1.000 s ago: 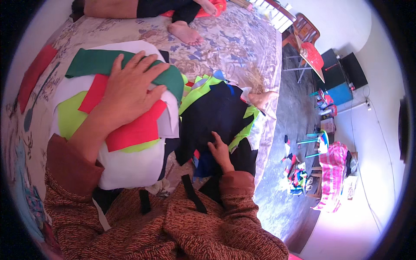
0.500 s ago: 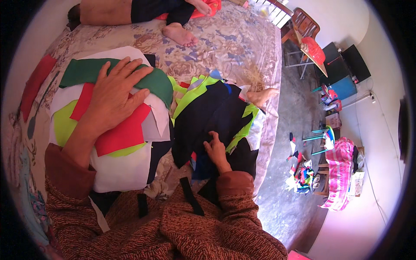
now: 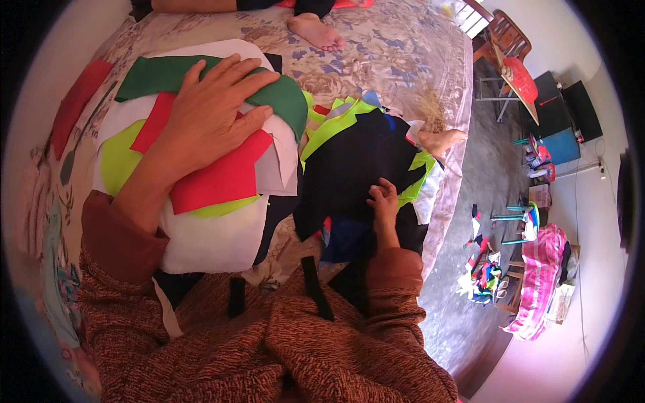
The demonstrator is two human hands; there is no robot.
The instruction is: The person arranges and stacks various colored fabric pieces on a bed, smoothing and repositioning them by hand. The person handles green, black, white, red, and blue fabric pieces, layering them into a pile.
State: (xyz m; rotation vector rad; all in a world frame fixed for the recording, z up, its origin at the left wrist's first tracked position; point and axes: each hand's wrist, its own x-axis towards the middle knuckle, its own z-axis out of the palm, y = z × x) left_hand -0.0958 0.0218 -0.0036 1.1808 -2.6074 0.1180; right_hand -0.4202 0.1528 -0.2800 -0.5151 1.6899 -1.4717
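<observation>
My left hand (image 3: 213,117) lies spread on a pile of cut fabric pieces, its fingers across a green piece (image 3: 151,77) and its palm over a red piece (image 3: 215,181). White cloth (image 3: 208,242) and lime-green cloth (image 3: 121,164) show beneath. My right hand (image 3: 385,201) rests at the near right part of a second heap, over a large black piece of fabric (image 3: 356,158). Its fingers are loosely bent and apart, with nothing visible between them. Lime-green scraps (image 3: 329,134) stick out around the black cloth, and a dark blue piece (image 3: 346,240) lies near my right wrist.
The heaps lie on a flowered bedsheet (image 3: 396,67). Another person's bare foot (image 3: 316,32) is at the far side, and one more foot (image 3: 443,141) shows beside the right heap. On the floor lie scattered scraps (image 3: 487,272), near a pink striped cloth (image 3: 541,275).
The whole scene has shifted right and slightly up in the view. My right hand's fingers are more bent than before. The left hand stays flat on its pile.
</observation>
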